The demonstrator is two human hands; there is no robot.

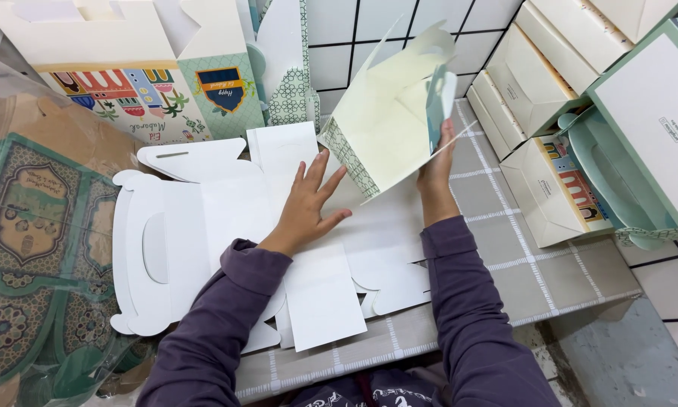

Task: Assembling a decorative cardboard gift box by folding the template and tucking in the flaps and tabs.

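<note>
Left hand (pixel 309 207) spread flat, fingers open, grips nothing; presses white die-cut box blank (pixel 203 241) onto checked table (pixel 520 271), likely pinning it so panels fold cleanly. Right hand (pixel 435 169) pinches raised cream panel (pixel 388 124), tilting it upright along crease; thumb hidden behind card, grip apparently light. Finished boxes (pixel 550 181) stacked right.

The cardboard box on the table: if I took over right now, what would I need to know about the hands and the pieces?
Left hand: open, pressed flat on the white cardboard sheet lying on the checked mat.
Right hand: holding up one flap of that sheet, tilted, with a green patterned outside.
Done: one flap raised; finished boxes are stacked to the right, one more stands at the back left.
Left: the other flaps lie flat, unfolded.
</note>
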